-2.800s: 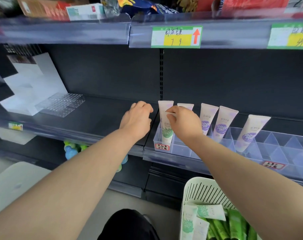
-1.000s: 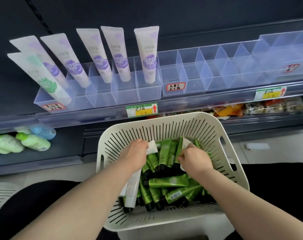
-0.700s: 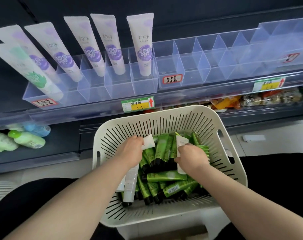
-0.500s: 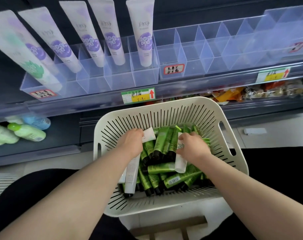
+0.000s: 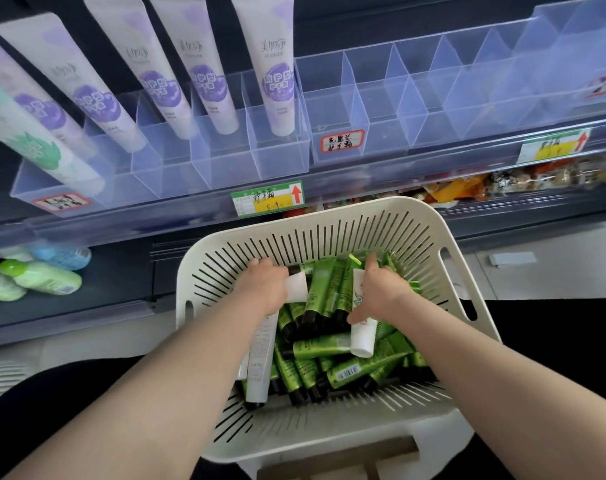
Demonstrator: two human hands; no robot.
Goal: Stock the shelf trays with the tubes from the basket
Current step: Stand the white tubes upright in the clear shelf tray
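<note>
A cream slotted basket (image 5: 332, 226) sits below the shelf, holding several green tubes (image 5: 320, 346) and a few white ones. My left hand (image 5: 265, 284) is inside it, gripping a long white tube (image 5: 261, 358) near its flat end. My right hand (image 5: 379, 292) holds a shorter white tube (image 5: 363, 336), cap end pointing down. Above, clear divided shelf trays (image 5: 284, 155) carry several white tubes with purple labels (image 5: 277, 81) and one with a green label (image 5: 42, 150) at the left. The tray sections to the right (image 5: 443, 109) hold nothing.
Price tags (image 5: 267, 200) hang on the shelf rail. Green and blue bottles (image 5: 42, 277) lie on the lower shelf at left. Snack packets (image 5: 467, 187) fill the lower shelf at right. The basket rests on a stool or box (image 5: 329, 462).
Earlier both hands were at the shelf tray; they came down into the basket. Over the last second my right hand drew a white tube up from among the green ones.
</note>
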